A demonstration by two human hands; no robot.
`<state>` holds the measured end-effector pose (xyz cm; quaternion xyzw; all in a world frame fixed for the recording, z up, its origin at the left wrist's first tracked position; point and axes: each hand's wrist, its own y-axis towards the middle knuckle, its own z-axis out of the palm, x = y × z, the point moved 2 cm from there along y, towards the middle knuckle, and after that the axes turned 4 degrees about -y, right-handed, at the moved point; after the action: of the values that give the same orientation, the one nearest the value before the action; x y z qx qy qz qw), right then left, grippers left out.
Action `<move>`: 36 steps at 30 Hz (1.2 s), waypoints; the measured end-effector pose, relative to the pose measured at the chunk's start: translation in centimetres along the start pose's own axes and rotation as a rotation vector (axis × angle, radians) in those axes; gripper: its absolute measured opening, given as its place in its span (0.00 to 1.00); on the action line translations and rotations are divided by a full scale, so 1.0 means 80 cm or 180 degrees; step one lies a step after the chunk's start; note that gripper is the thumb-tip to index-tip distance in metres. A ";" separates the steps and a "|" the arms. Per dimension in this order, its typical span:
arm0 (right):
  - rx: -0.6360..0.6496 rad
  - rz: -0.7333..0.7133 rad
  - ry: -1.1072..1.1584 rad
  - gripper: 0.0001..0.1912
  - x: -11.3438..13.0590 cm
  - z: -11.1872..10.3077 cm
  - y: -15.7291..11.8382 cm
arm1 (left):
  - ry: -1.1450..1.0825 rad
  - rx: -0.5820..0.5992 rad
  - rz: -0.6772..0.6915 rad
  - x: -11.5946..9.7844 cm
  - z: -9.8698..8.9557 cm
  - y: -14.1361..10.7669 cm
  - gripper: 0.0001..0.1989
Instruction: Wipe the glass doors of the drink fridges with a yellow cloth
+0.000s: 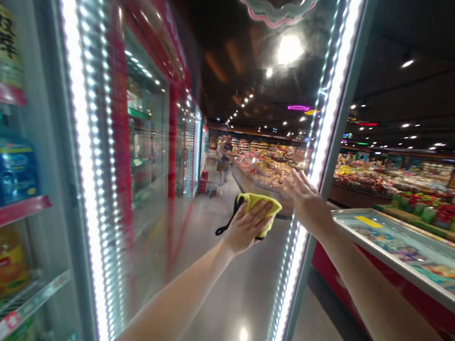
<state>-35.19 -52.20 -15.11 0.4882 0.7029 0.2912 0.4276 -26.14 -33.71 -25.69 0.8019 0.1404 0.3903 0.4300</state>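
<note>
A yellow cloth with a dark edge and a black loop (274, 206) lies flat against the glass door (230, 301) of an upright drinks fridge. My left hand (247, 228) presses on it, fingers spread over its face. My right hand (308, 204) rests at the door's lit right frame (334, 95), its fingers stretched out across the strip and nothing seen in them. Its palm is turned away from me, so the exact contact is hidden. Above both hands, a scalloped sign (276, 2) sits near the top of the glass.
At left, fridge shelves (0, 217) hold bottles and packs. Other red fridges (145, 153) line the aisle behind the glass. To the right stands a chest freezer (396, 234) with packaged goods, near produce displays (370, 182). Farther down the aisle is a person (223, 161).
</note>
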 end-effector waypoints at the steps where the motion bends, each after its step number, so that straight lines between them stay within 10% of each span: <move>1: -0.0035 -0.0041 -0.0045 0.33 0.011 0.006 -0.001 | 0.0010 0.0107 0.0277 0.005 -0.003 -0.007 0.32; 3: -0.0067 -0.0101 -0.0107 0.31 0.029 0.017 0.000 | 0.0033 0.0291 0.0326 0.027 -0.013 -0.017 0.32; 8: -0.0058 0.0087 -0.0246 0.35 0.046 0.031 0.011 | 0.0193 0.0176 -0.1320 0.080 -0.042 -0.062 0.39; 15: -0.0158 -0.0177 -0.0471 0.31 0.121 0.041 0.036 | 0.0099 0.0484 -0.0494 0.081 -0.052 -0.118 0.36; 22: -0.0197 -0.0474 -0.0341 0.31 0.196 0.058 0.082 | 0.0418 -0.0149 -0.2144 0.148 -0.089 -0.163 0.38; 28: -0.0039 -0.0652 -0.0460 0.30 0.237 0.073 0.101 | 0.0146 0.0288 -0.1327 0.165 -0.101 -0.202 0.38; 32: -0.0007 -0.0556 -0.0552 0.28 0.252 0.079 0.105 | 0.0184 -0.0192 -0.2084 0.212 -0.125 -0.207 0.36; 36: 0.0000 -0.0574 -0.0553 0.31 0.253 0.083 0.102 | 0.0257 -0.0654 -0.2759 0.198 -0.121 -0.251 0.38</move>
<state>-28.92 -30.44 -17.89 0.4464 0.7042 0.2082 0.5113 -20.74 -7.36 -30.57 0.6062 0.4407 0.2170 0.6254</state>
